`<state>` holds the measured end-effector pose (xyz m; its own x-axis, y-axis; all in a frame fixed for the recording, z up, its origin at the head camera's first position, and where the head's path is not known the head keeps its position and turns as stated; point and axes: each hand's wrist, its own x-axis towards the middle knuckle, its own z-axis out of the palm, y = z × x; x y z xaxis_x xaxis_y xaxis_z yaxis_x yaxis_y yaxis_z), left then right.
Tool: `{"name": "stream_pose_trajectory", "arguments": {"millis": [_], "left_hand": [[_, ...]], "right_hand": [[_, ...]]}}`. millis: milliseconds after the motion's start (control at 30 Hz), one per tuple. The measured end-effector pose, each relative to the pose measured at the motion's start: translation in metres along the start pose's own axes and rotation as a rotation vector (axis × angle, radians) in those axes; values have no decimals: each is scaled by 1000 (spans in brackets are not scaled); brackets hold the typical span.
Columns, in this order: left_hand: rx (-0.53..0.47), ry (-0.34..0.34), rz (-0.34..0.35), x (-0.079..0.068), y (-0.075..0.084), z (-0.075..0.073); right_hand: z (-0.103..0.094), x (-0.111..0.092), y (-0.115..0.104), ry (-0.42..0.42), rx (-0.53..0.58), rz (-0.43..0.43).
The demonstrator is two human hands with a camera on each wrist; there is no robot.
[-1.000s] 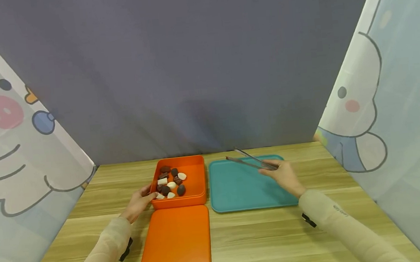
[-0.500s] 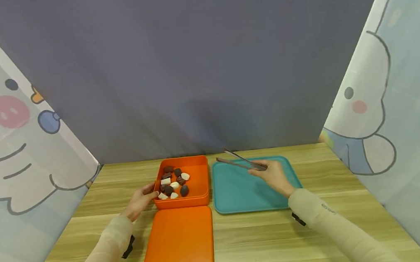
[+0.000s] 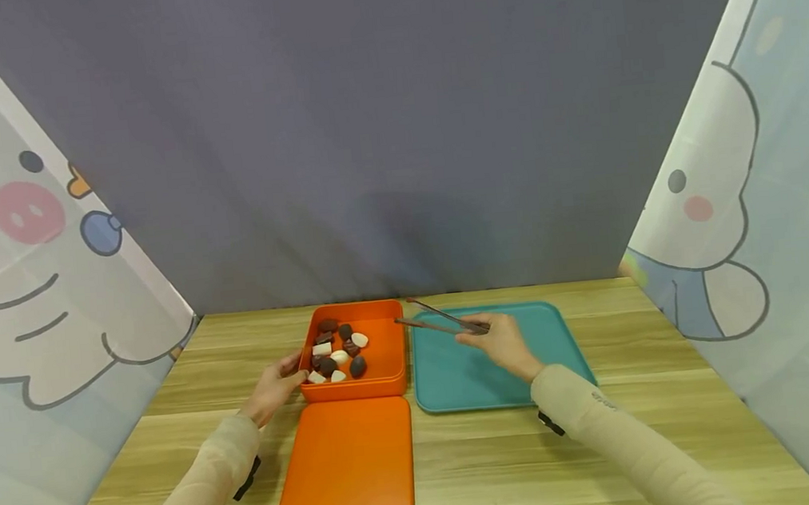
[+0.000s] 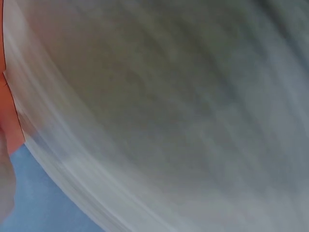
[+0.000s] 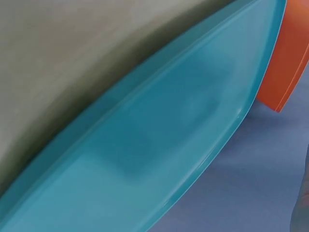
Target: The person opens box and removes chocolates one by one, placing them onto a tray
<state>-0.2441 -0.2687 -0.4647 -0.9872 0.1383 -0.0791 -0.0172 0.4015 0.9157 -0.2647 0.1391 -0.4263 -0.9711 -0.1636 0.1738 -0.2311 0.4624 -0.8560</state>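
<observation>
In the head view my right hand (image 3: 502,344) holds a pair of metal tongs (image 3: 423,325) over the teal tray (image 3: 460,388). The tongs' arms are spread, and their tips point left toward the right rim of an orange box (image 3: 387,350). Nothing shows between the tips. My left hand (image 3: 272,388) grips the box's left side, its thumb at the rim near the front corner. Inside the box, mostly on its left, lie several dark and white chocolates, among them a white oval piece (image 3: 360,340) and a dark egg-shaped one (image 3: 358,366). Both wrist views barely show the hands.
A flat orange lid (image 3: 344,470) lies on the wooden table (image 3: 496,469) directly in front of the box. The tray stands just right of the box. Behind the table hangs a grey curtain (image 3: 395,141), with printed cartoon sheets (image 3: 711,258) on both sides.
My right hand has carried the tongs leftward across the tray, bringing the tips close to the box's right rim. The left hand stays on the box. The head view has shifted slightly.
</observation>
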Motion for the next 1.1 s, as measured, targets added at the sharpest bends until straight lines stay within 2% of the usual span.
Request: {"name": "stream_pose_trajectory", "arguments": {"millis": [200, 500, 833, 1100], "left_hand": [[-19, 3, -10, 1, -4, 2], [-36, 16, 16, -1, -1, 4], [-5, 44, 1, -1, -1, 6], [3, 41, 2, -3, 0, 6]], "right_hand": [[15, 4, -5, -30, -5, 21], [36, 12, -17, -84, -14, 5], [56, 19, -26, -158, -144, -52], [68, 23, -34, -146, -287, -137]]}}
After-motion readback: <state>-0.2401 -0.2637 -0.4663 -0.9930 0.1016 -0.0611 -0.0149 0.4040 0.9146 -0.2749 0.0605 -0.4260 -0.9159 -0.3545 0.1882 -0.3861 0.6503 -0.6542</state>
